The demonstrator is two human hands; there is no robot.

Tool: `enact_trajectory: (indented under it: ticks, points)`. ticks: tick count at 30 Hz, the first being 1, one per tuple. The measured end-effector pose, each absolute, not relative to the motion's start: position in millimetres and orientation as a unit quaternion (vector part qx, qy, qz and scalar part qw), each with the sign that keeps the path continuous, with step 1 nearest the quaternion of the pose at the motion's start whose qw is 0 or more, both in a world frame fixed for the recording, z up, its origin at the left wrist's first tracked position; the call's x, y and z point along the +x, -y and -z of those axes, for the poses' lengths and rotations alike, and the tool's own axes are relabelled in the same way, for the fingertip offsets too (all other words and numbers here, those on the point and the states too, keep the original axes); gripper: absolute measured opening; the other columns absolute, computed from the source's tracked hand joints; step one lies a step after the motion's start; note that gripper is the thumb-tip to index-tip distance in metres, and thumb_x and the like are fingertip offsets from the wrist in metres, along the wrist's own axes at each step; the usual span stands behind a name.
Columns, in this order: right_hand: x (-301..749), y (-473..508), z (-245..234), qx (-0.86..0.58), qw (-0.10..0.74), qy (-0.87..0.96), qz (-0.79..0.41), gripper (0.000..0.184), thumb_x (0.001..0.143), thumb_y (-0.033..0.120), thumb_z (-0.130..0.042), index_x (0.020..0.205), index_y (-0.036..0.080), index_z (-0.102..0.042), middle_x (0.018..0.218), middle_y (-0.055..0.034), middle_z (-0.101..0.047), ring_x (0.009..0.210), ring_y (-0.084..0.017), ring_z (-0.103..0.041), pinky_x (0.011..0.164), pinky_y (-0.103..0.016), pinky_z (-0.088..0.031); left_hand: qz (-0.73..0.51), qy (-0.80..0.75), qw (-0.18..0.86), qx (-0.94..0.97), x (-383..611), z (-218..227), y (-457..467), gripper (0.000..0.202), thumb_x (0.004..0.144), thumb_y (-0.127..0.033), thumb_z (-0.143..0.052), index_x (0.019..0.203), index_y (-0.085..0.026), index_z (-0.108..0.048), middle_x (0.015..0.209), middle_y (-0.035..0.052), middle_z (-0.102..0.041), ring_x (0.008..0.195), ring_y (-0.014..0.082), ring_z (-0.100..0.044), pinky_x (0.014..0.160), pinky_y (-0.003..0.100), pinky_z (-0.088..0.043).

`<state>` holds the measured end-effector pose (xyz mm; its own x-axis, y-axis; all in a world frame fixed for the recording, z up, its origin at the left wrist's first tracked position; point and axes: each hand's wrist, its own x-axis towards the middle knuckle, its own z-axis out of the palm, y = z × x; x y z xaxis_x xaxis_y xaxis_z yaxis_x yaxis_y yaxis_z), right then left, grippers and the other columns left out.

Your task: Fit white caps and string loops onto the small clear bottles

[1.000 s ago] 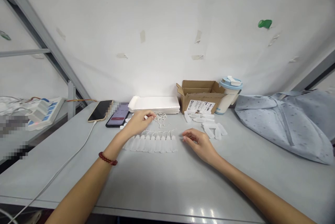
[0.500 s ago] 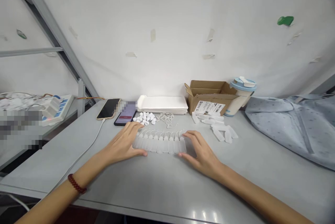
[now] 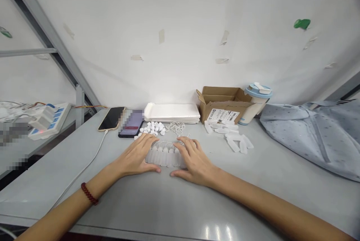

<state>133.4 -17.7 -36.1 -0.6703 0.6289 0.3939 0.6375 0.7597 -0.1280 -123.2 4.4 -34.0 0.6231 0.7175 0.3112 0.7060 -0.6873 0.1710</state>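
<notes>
In the head view a row of several translucent plastic tubes, each with a thin white cord loop at its top, lies side by side on the grey table. My left hand curves around the row's left end, thumb on the near side and fingers on the far side, spread apart. Around the right part reaches my right hand, also with thumb and fingers apart, hiding several tubes. Whether either hand presses on the tubes I cannot tell. White caps and a tangle of white cords lie just beyond.
Behind stand a stack of white trays, an open cardboard box and a blue-lidded cup. Loose translucent pieces lie before the box. Two phones and a cable are at left, a blue patterned cloth bag at right.
My right hand has moved left, over the right part of the row, and now sits closer to my left hand. My left hand has barely moved. The view has shifted slightly.
</notes>
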Motion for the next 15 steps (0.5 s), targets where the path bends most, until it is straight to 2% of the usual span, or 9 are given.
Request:
enact_trajectory:
  ticks: [5, 15]
  points:
    - [116.0, 13.3, 37.6, -0.338, 0.203, 0.916, 0.065, 0.068, 0.080, 0.058, -0.049, 0.126, 0.008, -0.042, 0.127, -0.0256, -0.045, 0.121, -0.036, -0.037, 0.091, -0.058, -0.032, -0.183, -0.377, 0.020, 0.908, -121.5, 33.8, -7.0, 0.077, 0.063, -0.065, -0.063, 0.118, -0.016, -0.042, 0.112, 0.0133, -0.051, 0.104, 0.0301, -0.048, 0.088, 0.044, -0.042]
    - [112.4, 10.1, 44.0, -0.334, 0.207, 0.911, 0.128, 0.057, 0.086, 0.053, -0.042, 0.120, 0.008, -0.048, 0.123, -0.0259, -0.049, 0.116, -0.036, -0.042, 0.089, -0.057, -0.035, -0.194, -0.355, 0.013, 0.914, -122.2, 34.8, -13.9, 0.073, 0.064, -0.064, -0.063, 0.115, -0.014, -0.046, 0.107, 0.0133, -0.053, 0.100, 0.0289, -0.049, 0.087, 0.044, -0.042]
